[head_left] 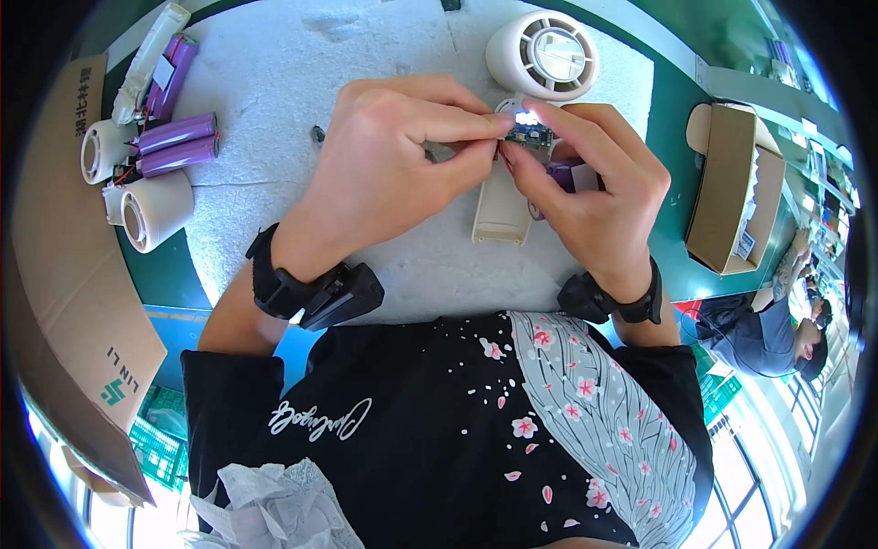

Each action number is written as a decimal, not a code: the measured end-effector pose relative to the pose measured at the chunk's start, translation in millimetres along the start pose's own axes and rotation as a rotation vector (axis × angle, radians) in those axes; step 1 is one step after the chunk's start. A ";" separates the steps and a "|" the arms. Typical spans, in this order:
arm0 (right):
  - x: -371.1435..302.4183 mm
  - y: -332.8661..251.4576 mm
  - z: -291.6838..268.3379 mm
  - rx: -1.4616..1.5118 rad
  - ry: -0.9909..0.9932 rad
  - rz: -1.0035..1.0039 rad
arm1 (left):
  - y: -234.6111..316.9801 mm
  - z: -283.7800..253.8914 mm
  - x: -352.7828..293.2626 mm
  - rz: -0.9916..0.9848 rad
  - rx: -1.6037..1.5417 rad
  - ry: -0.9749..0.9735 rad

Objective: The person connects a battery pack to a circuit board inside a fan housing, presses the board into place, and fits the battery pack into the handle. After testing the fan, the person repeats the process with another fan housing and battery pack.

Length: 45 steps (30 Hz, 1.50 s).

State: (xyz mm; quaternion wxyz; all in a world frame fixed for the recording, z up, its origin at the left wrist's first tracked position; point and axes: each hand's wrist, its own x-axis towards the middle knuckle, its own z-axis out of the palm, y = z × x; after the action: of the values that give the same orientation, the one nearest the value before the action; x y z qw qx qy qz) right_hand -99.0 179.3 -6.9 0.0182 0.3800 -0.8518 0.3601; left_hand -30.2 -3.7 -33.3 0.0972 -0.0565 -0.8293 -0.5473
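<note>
Left hand (393, 146) and right hand (611, 174), pinched narrow, hold the blue circuit board (536, 134) between them.

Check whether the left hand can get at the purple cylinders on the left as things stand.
Probably yes: only white foam seems to lie between the left hand and the purple cylinders. Its fingertips are busy at the circuit board, so they'd need to come away first.

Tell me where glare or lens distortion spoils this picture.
Head view: white glare washes out part of the small blue circuit board; also in the head view, the dark-framed glass window at lower right looks overexposed, and the large brown cardboard box at left bows along the fisheye rim.
</note>
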 end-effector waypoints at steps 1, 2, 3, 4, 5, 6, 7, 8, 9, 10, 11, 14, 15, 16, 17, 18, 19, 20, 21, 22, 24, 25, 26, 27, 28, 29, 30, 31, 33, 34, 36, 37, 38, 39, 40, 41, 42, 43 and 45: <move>-0.8 -1.1 -1.7 0.019 -0.029 0.026 | 0.3 0.0 -1.4 -0.040 -0.032 -0.007; -1.4 -1.9 -3.3 0.019 -0.029 0.026 | 0.4 -0.1 -2.1 -0.080 -0.064 -0.015; -2.1 -2.6 -4.9 0.034 -0.042 0.061 | 0.5 0.5 -1.9 -0.082 -0.065 -0.016; -2.4 -3.1 -6.2 0.049 -0.054 0.097 | 0.7 1.8 -1.2 -0.095 -0.108 -0.020; -2.2 -3.1 -6.5 0.064 -0.067 0.133 | 0.9 3.5 -0.5 -0.110 -0.152 -0.025; -2.0 -3.1 -6.8 0.064 -0.069 0.137 | 1.5 5.1 0.2 -0.125 -0.196 -0.031; -1.7 -3.2 -7.0 0.064 -0.072 0.144 | 2.2 6.6 0.4 -0.128 -0.199 -0.034; -1.4 -3.2 -7.1 0.065 -0.075 0.150 | 3.2 8.0 0.5 -0.114 -0.159 -0.028; -1.2 -3.3 -7.3 0.066 -0.078 0.156 | 4.3 9.3 0.5 -0.101 -0.118 -0.022; -1.1 -3.3 -7.3 0.066 -0.079 0.160 | 5.3 10.4 0.4 -0.086 -0.078 -0.016; -1.0 -2.8 -7.2 0.069 -0.080 0.165 | 5.7 11.7 0.4 -0.088 -0.079 -0.018; -0.9 -2.3 -7.6 0.074 -0.082 0.175 | 6.5 14.5 -0.5 -0.098 -0.121 -0.004; -0.8 -2.4 -8.2 0.075 -0.099 0.184 | 6.7 14.5 -0.6 -0.099 -0.121 -0.005; -0.9 -2.5 -8.7 0.077 -0.116 0.193 | 6.8 14.4 -0.8 -0.108 -0.122 -0.015; -1.0 -2.5 -9.3 0.079 -0.132 0.201 | 7.0 14.2 -0.8 -0.117 -0.124 -0.025; -0.8 -2.0 -9.9 0.079 -0.132 0.201 | 7.2 14.0 -0.9 -0.126 -0.125 -0.034; -0.4 -1.0 -10.7 0.065 -0.141 0.167 | 7.4 13.7 -1.0 -0.125 -0.124 -0.034; 0.1 0.0 -11.3 0.051 -0.151 0.132 | 7.7 13.1 -1.1 -0.129 -0.121 -0.044; 0.4 0.7 -11.5 0.037 -0.160 0.098 | 7.8 12.5 -1.2 -0.133 -0.117 -0.055; 0.6 1.1 -11.5 0.037 -0.160 0.097 | 7.9 12.1 -1.3 -0.137 -0.113 -0.065; 0.7 1.7 -11.5 0.040 -0.156 0.078 | 7.7 11.4 -1.4 -0.136 -0.119 -0.068; 0.7 1.7 -11.7 0.041 -0.155 0.068 | 7.6 11.2 -1.4 -0.136 -0.126 -0.070; 0.7 1.6 -11.6 0.041 -0.154 0.069 | 7.2 11.1 -1.4 -0.136 -0.134 -0.074; 0.9 1.2 -11.5 0.046 -0.157 0.071 | 7.2 10.9 -1.4 -0.136 -0.133 -0.075; 1.0 0.9 -11.4 0.051 -0.161 0.073 | 7.3 10.7 -1.4 -0.143 -0.135 -0.080; 1.0 0.7 -11.2 0.056 -0.164 0.075 | 7.4 10.5 -1.4 -0.151 -0.137 -0.086; 0.9 0.8 -10.8 0.056 -0.163 0.076 | 7.5 10.4 -1.4 -0.158 -0.139 -0.091; 1.2 0.6 -10.7 0.058 -0.161 0.069 | 8.1 9.9 -1.3 -0.158 -0.138 -0.091; 1.6 0.4 -10.5 0.063 -0.155 0.056 | 9.3 9.1 -1.4 -0.198 -0.137 -0.105; 1.7 0.4 -10.7 0.064 -0.155 0.056 | 9.6 8.8 -1.5 -0.219 -0.136 -0.112; 1.9 0.7 -11.3 0.043 -0.160 0.038 | 9.6 8.9 -1.0 -0.233 -0.137 -0.115; 1.9 0.9 -11.5 0.033 -0.162 0.029 | 9.3 9.2 -0.6 -0.246 -0.137 -0.118; 1.9 0.9 -11.2 0.033 -0.162 0.029 | 9.2 9.5 -0.3 -0.260 -0.138 -0.121; 1.8 0.8 -10.6 0.030 -0.152 0.036 | 9.1 9.9 -0.1 -0.260 -0.139 -0.121; 1.8 0.5 -9.9 0.027 -0.142 0.042 | 8.8 10.5 -0.1 -0.258 -0.136 -0.112; 1.8 0.1 -9.3 0.024 -0.132 0.048 | 8.8 11.1 -0.3 -0.256 -0.132 -0.102; 1.9 -0.7 -8.7 0.024 -0.132 0.048 | 8.9 11.5 -0.3 -0.254 -0.128 -0.092; 2.0 -1.9 -7.9 0.031 -0.118 0.073 | 9.4 11.7 -0.2 -0.253 -0.129 -0.091; 2.2 -3.4 -6.9 0.045 -0.090 0.122 | 10.9 11.7 0.1 -0.271 -0.119 -0.090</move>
State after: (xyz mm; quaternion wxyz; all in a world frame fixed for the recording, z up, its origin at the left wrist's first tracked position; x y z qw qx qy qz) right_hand -100.0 180.7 0.9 -0.0506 0.3434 -0.8652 0.3620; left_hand -29.3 11.4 -28.0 -0.0182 0.0259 -0.7989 -0.6006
